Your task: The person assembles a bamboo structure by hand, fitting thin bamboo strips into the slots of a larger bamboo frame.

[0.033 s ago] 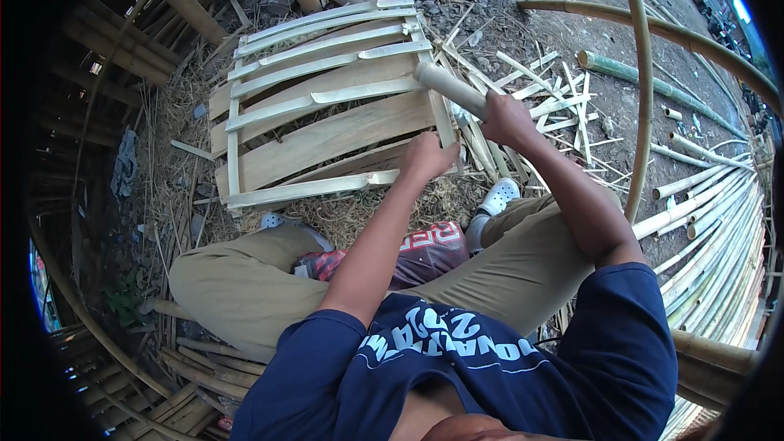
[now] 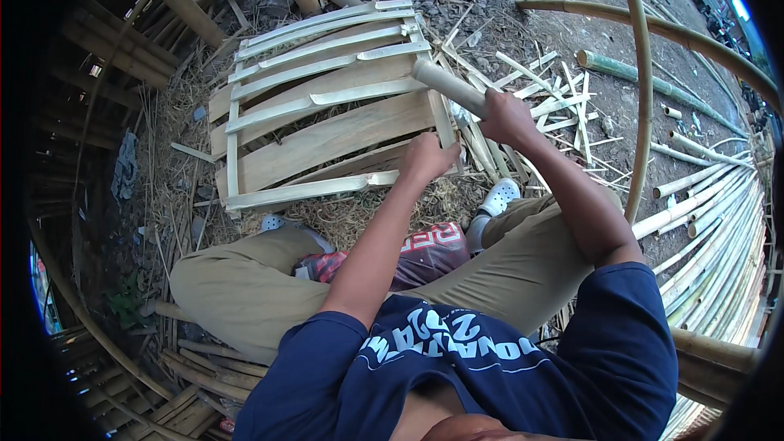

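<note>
A slatted bamboo frame [image 2: 327,137] lies on the ground before me, with pale strips crossing between two end strips. At its right side, my left hand [image 2: 427,158] is closed around the near part of the upright end strip [image 2: 442,118]. My right hand [image 2: 506,118] grips a short, thick bamboo tube [image 2: 449,86]. The tube points left, its far end over or against the frame's right edge; contact cannot be made out. My right fingers are wrapped round the tube's near end.
Split bamboo strips [image 2: 563,102] are scattered right of the frame. Farther right lie a green bamboo pole [image 2: 645,84] and a fanned stack of bamboo poles [image 2: 719,229]. A curved upright pole [image 2: 643,98] stands near my right arm. A printed dark bag [image 2: 429,257] sits between my legs.
</note>
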The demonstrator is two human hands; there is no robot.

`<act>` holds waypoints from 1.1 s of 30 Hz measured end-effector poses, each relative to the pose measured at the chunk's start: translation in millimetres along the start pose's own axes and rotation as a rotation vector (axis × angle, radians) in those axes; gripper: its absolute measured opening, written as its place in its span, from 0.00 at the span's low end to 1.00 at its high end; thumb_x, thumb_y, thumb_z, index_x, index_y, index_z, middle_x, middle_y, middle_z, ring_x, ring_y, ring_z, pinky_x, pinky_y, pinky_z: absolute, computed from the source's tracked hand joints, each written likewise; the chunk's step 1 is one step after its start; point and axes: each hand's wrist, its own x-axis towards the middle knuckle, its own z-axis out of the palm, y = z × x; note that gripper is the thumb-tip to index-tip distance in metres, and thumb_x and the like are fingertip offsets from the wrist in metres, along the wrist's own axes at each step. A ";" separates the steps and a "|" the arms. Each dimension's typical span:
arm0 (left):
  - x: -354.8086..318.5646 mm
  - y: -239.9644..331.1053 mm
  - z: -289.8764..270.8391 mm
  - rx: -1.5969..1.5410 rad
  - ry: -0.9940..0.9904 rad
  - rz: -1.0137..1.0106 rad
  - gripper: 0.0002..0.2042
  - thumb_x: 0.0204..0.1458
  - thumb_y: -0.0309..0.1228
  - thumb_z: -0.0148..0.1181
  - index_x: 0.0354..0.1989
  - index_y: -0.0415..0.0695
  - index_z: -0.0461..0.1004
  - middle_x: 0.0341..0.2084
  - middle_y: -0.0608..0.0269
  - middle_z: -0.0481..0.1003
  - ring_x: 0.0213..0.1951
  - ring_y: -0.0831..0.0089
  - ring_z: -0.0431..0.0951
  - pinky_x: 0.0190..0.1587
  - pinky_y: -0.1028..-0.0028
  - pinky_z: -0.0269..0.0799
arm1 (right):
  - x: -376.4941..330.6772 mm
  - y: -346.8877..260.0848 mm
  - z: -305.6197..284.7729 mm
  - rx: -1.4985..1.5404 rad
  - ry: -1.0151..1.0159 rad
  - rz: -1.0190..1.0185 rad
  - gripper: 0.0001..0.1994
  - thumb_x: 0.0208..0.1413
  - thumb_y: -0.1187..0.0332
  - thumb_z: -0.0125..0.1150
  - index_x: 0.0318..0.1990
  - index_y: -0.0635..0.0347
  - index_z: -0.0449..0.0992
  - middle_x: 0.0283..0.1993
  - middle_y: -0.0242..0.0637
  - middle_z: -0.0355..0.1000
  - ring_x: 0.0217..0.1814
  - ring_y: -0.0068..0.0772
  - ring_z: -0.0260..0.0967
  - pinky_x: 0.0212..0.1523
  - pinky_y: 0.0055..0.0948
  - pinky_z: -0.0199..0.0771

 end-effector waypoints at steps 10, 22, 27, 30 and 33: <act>-15.7 15.3 2.0 0.165 0.149 0.002 0.26 0.49 0.53 0.70 0.39 0.38 0.87 0.38 0.40 0.85 0.46 0.47 0.87 0.53 0.54 0.81 | 0.9 21.4 0.6 0.067 0.097 0.016 0.16 0.45 0.72 0.65 0.44 0.68 0.79 0.37 0.58 0.81 0.42 0.61 0.83 0.46 0.53 0.82; -25.4 28.5 -6.8 0.193 0.150 -0.029 0.27 0.45 0.51 0.72 0.41 0.36 0.87 0.41 0.37 0.84 0.48 0.46 0.86 0.54 0.53 0.81 | 3.6 10.3 2.0 0.081 0.171 0.016 0.16 0.44 0.70 0.68 0.42 0.65 0.74 0.37 0.57 0.81 0.41 0.63 0.81 0.46 0.55 0.80; -21.5 22.5 -2.4 0.164 0.141 0.001 0.28 0.45 0.52 0.72 0.39 0.34 0.86 0.40 0.36 0.84 0.47 0.44 0.86 0.53 0.53 0.81 | 8.5 16.6 -6.2 0.016 0.155 -0.014 0.16 0.47 0.70 0.67 0.44 0.65 0.75 0.36 0.57 0.81 0.40 0.62 0.81 0.46 0.54 0.81; -23.2 21.8 -4.5 0.182 0.159 -0.015 0.28 0.45 0.52 0.73 0.38 0.33 0.86 0.39 0.36 0.84 0.46 0.44 0.86 0.52 0.54 0.81 | -0.4 -11.0 -35.7 0.493 0.580 0.027 0.15 0.50 0.68 0.67 0.43 0.66 0.75 0.35 0.58 0.81 0.39 0.63 0.81 0.44 0.54 0.81; -26.4 35.8 -2.4 0.170 0.138 -0.010 0.28 0.44 0.52 0.74 0.37 0.33 0.86 0.37 0.37 0.84 0.45 0.45 0.86 0.52 0.54 0.81 | 5.9 21.9 -16.9 -0.153 0.074 -0.071 0.13 0.48 0.72 0.66 0.41 0.66 0.74 0.34 0.58 0.80 0.39 0.61 0.82 0.44 0.55 0.81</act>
